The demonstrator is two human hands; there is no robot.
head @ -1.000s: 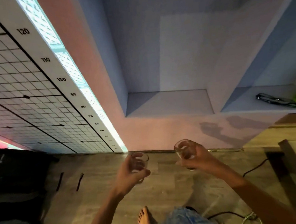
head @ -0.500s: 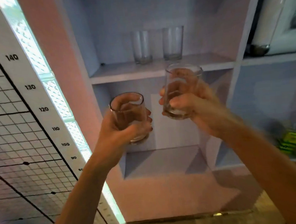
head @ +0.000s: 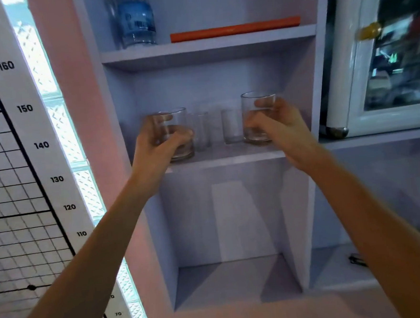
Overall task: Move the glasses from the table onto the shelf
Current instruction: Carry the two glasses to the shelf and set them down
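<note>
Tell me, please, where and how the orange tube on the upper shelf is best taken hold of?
Grip the orange tube around its middle, coming from the open front. It lies flat lengthwise along the upper shelf, with the water bottle standing beside its left end.

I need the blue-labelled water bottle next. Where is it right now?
In the head view, the water bottle stands at the left end of the top shelf, just left of the flat orange book and one level above the glasses.

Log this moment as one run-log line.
left hand: holds left tumbler at middle shelf | right hand: holds right tumbler at shelf | two tall glasses behind
</note>
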